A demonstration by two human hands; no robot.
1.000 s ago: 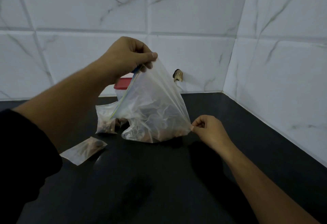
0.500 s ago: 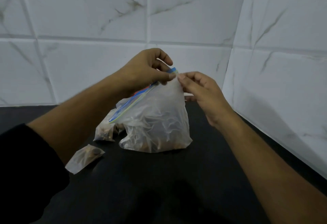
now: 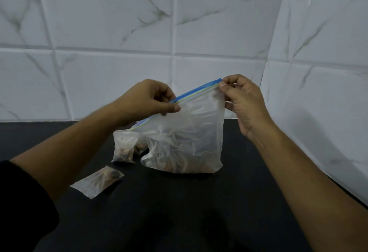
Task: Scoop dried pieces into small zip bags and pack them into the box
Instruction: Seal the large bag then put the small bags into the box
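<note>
On the dark surface [image 3: 179,212], a small zip bag [image 3: 97,183] lies flat at the left, with brown dried pieces [image 3: 112,174] bunched in one end. Just behind it a second small bag [image 3: 124,148] stands upright, with pieces at its bottom. The left hand [image 3: 145,100] pinches the blue zip strip [image 3: 197,90] of the large bag [image 3: 185,138], whose base rests on the surface. The right hand [image 3: 243,100] pinches the strip's far corner. Cloudy plastic blurs the large bag's brownish contents, and whatever sits between it and the standing bag is too hidden to tell.
</note>
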